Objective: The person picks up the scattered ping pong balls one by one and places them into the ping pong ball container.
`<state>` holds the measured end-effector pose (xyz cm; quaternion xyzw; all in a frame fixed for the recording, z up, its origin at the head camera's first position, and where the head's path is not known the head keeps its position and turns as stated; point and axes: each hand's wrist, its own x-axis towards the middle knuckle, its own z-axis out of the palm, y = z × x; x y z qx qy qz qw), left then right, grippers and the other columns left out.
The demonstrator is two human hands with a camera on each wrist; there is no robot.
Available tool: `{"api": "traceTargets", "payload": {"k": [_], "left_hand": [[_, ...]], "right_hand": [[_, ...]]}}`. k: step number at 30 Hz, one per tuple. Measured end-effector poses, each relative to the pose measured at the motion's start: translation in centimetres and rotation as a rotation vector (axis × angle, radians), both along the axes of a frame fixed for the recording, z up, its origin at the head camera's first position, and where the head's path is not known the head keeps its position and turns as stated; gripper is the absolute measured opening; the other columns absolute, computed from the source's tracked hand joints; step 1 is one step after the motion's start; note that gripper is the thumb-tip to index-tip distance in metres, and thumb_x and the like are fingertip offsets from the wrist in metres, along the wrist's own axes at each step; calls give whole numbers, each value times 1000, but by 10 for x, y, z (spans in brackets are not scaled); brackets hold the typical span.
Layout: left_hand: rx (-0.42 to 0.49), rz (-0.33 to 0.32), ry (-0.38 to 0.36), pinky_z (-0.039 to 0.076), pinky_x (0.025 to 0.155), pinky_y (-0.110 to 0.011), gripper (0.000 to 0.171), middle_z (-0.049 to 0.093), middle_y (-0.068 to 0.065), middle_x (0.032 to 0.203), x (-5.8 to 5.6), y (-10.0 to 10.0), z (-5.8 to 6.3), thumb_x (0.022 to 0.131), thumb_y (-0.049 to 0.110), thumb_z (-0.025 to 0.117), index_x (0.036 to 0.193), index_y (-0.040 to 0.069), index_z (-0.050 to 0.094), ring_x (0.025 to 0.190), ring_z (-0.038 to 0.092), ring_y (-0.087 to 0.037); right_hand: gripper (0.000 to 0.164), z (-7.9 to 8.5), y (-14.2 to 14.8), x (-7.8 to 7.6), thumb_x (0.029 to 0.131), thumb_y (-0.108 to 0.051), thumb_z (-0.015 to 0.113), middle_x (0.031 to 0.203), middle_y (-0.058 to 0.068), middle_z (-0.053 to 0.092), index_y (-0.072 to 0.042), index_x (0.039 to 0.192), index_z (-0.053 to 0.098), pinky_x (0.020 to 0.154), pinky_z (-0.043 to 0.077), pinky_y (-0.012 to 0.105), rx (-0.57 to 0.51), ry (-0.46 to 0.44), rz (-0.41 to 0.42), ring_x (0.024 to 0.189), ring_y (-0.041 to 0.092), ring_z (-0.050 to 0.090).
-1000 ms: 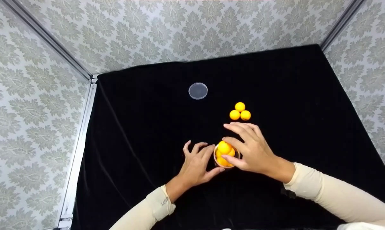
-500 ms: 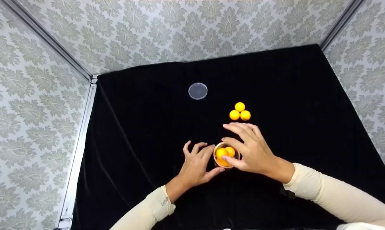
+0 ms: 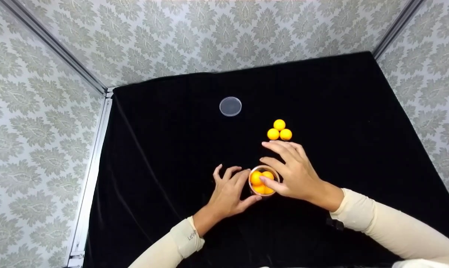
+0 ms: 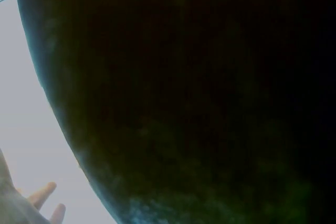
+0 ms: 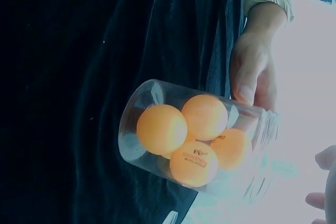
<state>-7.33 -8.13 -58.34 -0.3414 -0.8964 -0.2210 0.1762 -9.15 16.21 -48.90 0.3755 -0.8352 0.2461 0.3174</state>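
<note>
A clear plastic jar (image 3: 262, 167) stands on the black cloth with several orange table tennis balls (image 3: 256, 178) inside. My left hand (image 3: 226, 195) holds the jar from its left side, thumb toward the front and index finger near the rim. Over the jar's right side hovers my right hand (image 3: 297, 173), its fingers spread and loosely bent with nothing between them; its thumb crosses above the mouth. The right wrist view shows the jar (image 5: 128, 142) from the side, with printed lettering on some balls. Fingers (image 4: 43, 195) appear at the lower left of the left wrist view, which is otherwise mostly dark.
Beyond the right fingertips, 3 more orange balls (image 3: 279, 124) sit together in a triangle. A clear round lid (image 3: 231, 106) lies farther back on the black cloth (image 3: 172, 130). Patterned wall panels (image 3: 224, 33) and a metal frame (image 3: 98, 149) border the table.
The ball that was piled at the jar's mouth has dropped deeper, and the balls inside have shifted. The right hand has barely moved; the left hand stays on the jar.
</note>
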Motion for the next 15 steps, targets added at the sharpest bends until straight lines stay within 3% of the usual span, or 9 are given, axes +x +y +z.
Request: {"api": "traceTargets", "payload": {"k": [15], "left_hand": [[-3, 1, -11, 24, 107, -72, 77, 68, 1, 130, 0, -1, 0, 88, 71, 62, 139, 15, 56, 124, 57, -28]], "right_hand": [[40, -8, 13, -21, 78, -33, 83, 144, 13, 59, -11, 110, 74, 98, 42, 54, -4, -62, -81, 131, 33, 56]]}}
